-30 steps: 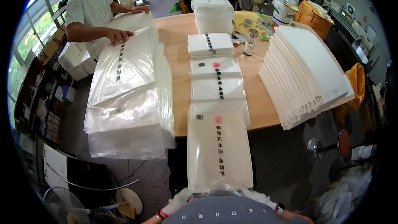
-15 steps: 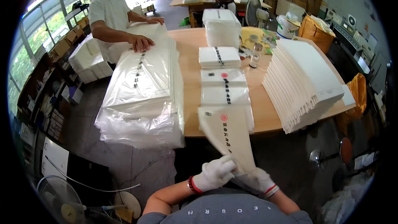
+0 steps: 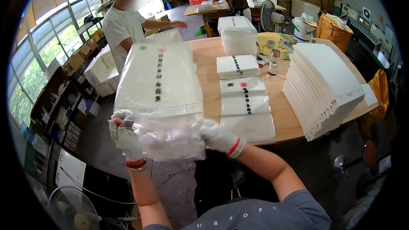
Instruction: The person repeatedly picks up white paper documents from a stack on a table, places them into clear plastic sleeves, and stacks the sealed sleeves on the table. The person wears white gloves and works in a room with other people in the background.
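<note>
A tall pile of clear plastic bags (image 3: 170, 142) with large cream paper packs (image 3: 140, 77) inside lies at the table's left. The top pack carries a red round mark and a column of black characters. White-gloved, my left hand (image 3: 125, 136) is closed on the loose plastic at the near left corner. My right hand (image 3: 219, 136), also gloved, grips the plastic at the near right corner; its fingertips are blurred. Just right of the pile, a row of smaller wrapped paper packs (image 3: 246, 121) runs away from me.
A tall fanned stack of white folders (image 3: 324, 81) stands on the table's right. Behind the row sit a wrapped block (image 3: 238, 38) and a glass jar (image 3: 274, 62). Across the pile stands a co-worker (image 3: 123, 25), one arm stretched over its far end. A floor fan (image 3: 74, 208) is at lower left.
My hands have swung from the near table edge to the left pile and spread apart. The paper pack they held now lies on that pile. The co-worker's hands have lifted off it.
</note>
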A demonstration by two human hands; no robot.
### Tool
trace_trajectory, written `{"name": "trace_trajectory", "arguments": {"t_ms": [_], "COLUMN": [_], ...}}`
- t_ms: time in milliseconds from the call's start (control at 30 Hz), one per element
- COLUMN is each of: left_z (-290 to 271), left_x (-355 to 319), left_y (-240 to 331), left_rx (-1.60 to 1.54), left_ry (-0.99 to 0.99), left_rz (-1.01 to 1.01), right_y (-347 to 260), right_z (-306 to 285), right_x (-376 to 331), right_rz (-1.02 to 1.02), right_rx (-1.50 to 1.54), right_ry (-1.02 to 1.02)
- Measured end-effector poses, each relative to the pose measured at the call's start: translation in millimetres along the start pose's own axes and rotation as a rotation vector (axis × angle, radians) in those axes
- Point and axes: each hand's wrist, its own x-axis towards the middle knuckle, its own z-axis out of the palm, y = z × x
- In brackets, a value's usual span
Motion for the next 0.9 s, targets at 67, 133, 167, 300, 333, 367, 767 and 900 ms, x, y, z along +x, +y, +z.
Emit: {"name": "trace_trajectory", "arguments": {"t_ms": [67, 133, 167, 300, 333, 367, 767, 900], "left_z": [-41, -89, -99, -118, -51, -6, 202, 223], "left_x": [11, 6, -12, -148, -182, -192, -238, -195], "left_y": [-19, -37, -44, -124, -115, -88, -284, -283], "left_rx": [0.118, -0.029, -0.034, 0.243, 0.522, 0.893, 0.924, 0.607], "left_ry": [0.100, 0.010, 0.123, 0.400, 0.098, -0.468, -1.218, -1.213], "left_rz": [-0.112, -0.171, -0.131, -0.547, -0.349, -0.743, 0.064, -0.618], "right_y": [18, 39, 41, 71, 79, 87, 138, 110], "right_z": [20, 20, 20, -16, -39, -56, -135, -162], "right_x": [15, 16, 13, -52, -74, -96, -208, -165], "right_rz": [0.159, 0.017, -0.098, -0.044, 0.078, 0.173, 0.404, 0.347], "right_rx": [-0.148, -0.183, -0.215, -0.149, -0.103, -0.090, -0.035, -0.009], "right_ry": [0.047, 0.077, 0.083, 0.146, 0.153, 0.249, 0.673, 0.626]}}
